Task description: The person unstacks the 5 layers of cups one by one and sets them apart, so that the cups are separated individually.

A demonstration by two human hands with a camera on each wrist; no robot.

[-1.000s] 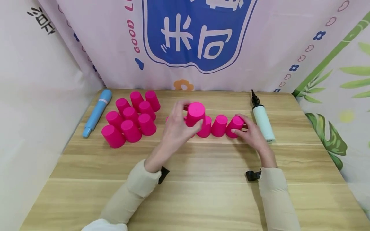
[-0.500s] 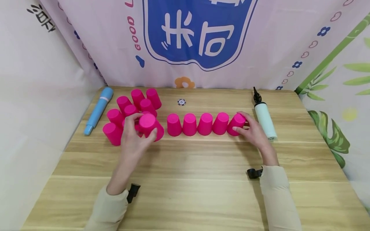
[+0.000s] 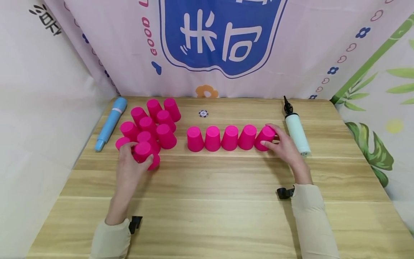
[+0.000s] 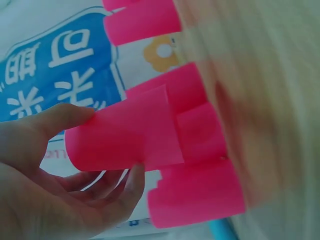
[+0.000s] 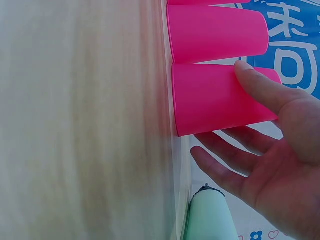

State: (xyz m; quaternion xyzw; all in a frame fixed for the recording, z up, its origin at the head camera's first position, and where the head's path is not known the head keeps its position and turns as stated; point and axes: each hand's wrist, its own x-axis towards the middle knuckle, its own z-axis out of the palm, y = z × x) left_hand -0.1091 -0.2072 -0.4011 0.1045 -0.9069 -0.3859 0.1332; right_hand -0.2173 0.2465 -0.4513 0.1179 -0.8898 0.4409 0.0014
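In the head view, the left hand (image 3: 127,171) grips an upside-down pink plastic cup (image 3: 142,148) over the front of a cluster of like cups. The left wrist view shows the held cup (image 4: 127,132) between thumb and fingers, its rim farther from the table than those of the cups behind. Five-odd aside, several pink cups (image 3: 212,139) stand mouth down in a row at mid-table. At the row's right end, the right hand (image 3: 283,147) holds the last cup (image 3: 265,137), thumb in front and fingers behind. That cup (image 5: 220,97) stands at the tabletop in the right wrist view.
Left of the cluster (image 3: 166,136) lies a blue stick-shaped pump (image 3: 111,120). A mint-green hand pump (image 3: 297,133) with a black nozzle lies right of the row. Behind the row is a small round chip (image 3: 203,113). A printed curtain (image 3: 129,72) hangs along the table's back edge.
The left hand has carried its cup from above the row leftward and down to the front of the cluster. The right hand stays at the row's end cup.
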